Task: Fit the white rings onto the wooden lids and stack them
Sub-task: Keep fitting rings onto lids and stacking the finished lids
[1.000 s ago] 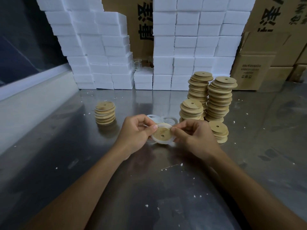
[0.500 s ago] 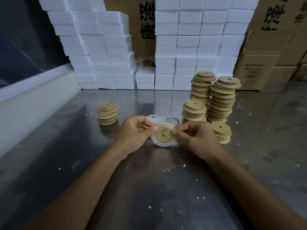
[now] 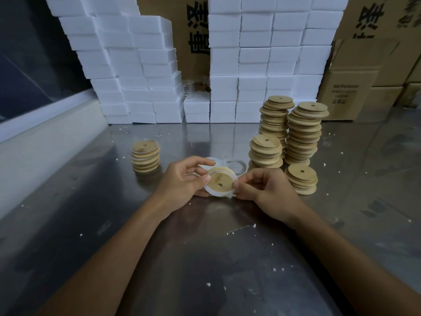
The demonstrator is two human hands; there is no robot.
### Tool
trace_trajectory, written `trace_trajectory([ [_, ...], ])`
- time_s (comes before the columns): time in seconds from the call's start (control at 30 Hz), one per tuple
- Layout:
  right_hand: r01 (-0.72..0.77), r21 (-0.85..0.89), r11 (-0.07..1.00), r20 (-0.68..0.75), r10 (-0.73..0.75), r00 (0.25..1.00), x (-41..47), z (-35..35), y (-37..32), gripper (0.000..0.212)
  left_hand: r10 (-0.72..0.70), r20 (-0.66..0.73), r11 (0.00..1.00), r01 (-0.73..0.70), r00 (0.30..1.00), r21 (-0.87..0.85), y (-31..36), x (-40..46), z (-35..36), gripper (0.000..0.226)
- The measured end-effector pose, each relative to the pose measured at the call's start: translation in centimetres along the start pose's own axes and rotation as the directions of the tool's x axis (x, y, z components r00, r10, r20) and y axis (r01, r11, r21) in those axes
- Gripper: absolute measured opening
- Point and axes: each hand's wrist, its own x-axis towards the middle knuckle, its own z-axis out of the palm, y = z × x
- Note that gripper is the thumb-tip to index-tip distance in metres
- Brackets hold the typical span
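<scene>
**Both hands pinch one lid with its ring above the worktop**

I see my left hand [image 3: 182, 179] pinching the left edge of a round pale wooden lid with a small centre hole [image 3: 221, 181], thumb at the near rim and fingers curled behind it. My right hand [image 3: 264, 189] pinches the lid's right edge, thumb and forefinger tips pressed to the rim. A thin white flexible ring [image 3: 215, 195] sits around the lid, showing mostly along its lower and left edge; I cannot tell whether it is fully seated. The lid is tilted, its face toward me, held just above the grey metal worktop [image 3: 205, 258].

Just behind the lid, at 12 o'clock, loose white rings [image 3: 237, 166] lie flat on the worktop. At 10 o'clock from my hands stands a short stack of wooden lids with white rings showing between them [image 3: 145, 157]. At 1 to 2 o'clock stand bare-lid stacks: a low stack [image 3: 301, 182] just beside my right hand, a medium stack [image 3: 265, 151] behind it, and two tall stacks [image 3: 303, 133] further back, touching each other.

Along the far edge at 12 o'clock rise walls of white foam blocks [image 3: 262, 60], with brown cardboard boxes [image 3: 350, 90] at 2 o'clock. White foam crumbs [image 3: 208, 284] are scattered over the worktop.
</scene>
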Motion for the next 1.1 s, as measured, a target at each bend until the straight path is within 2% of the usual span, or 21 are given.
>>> trace_trajectory([
  [0.1, 0.107, -0.182, 0.978, -0.004, -0.109, 0.994, 0.0, 0.2, -0.2, 0.005, 0.112, -0.007, 0.983, -0.110, 0.994, 0.147, 0.2, 0.0, 0.6, 0.028],
  [0.2, 0.257, -0.384, 0.887, 0.051, -0.257, 0.965, -0.2, 0.3, -0.9, 0.004, 0.285, 0.041, 0.880, -0.279, 0.958, 0.385, 0.1, 0.0, 1.2, 0.031],
  [0.27, 0.305, -0.450, 0.839, 0.069, -0.308, 0.949, -0.4, 0.2, -1.3, 0.002, 0.328, 0.054, 0.838, -0.317, 0.943, 0.445, 0.2, 0.0, 1.4, 0.035],
  [0.33, 0.309, -0.450, 0.838, 0.051, -0.321, 0.946, -0.5, 0.1, -1.5, 0.003, 0.346, 0.031, 0.837, -0.323, 0.938, 0.442, 0.2, 0.0, 1.6, 0.037],
  [0.53, 0.219, -0.388, 0.895, -0.022, -0.247, 0.969, -0.4, 0.2, -1.0, 0.002, 0.254, -0.052, 0.939, -0.233, 0.966, 0.253, -0.2, 0.1, 1.9, 0.039],
  [0.77, 0.144, -0.189, 0.971, -0.072, -0.160, 0.985, 0.0, 0.5, -0.3, 0.005, 0.154, -0.086, 0.988, -0.154, 0.984, -0.003, -0.7, 0.2, 1.8, 0.020],
  [0.83, 0.157, -0.157, 0.975, -0.091, -0.173, 0.981, 0.1, 0.6, -0.2, 0.006, 0.046, -0.084, 0.979, -0.062, 0.995, -0.196, -0.9, 0.2, 2.0, 0.016],
  [0.9, 0.168, -0.150, 0.974, -0.124, -0.187, 0.975, 0.1, 0.8, -0.2, 0.007, -0.055, -0.036, 0.924, 0.038, 0.998, -0.382, -1.1, 0.2, 2.1, 0.016],
  [0.97, 0.172, -0.136, 0.976, -0.131, -0.190, 0.973, 0.1, 0.9, -0.2, 0.006, -0.101, -0.001, 0.880, 0.089, 0.995, -0.466, -1.3, 0.3, 2.2, 0.015],
  [1.03, 0.193, -0.142, 0.971, -0.126, -0.211, 0.969, 0.0, 0.9, -0.2, 0.005, -0.119, 0.000, 0.883, 0.106, 0.993, -0.458, -1.2, 0.3, 2.4, 0.015],
  [1.1, 0.260, -0.247, 0.933, -0.108, -0.293, 0.950, -0.2, 0.7, -0.3, 0.004, -0.046, -0.074, 0.967, 0.025, 0.996, -0.255, -1.2, 0.2, 2.5, 0.019],
])
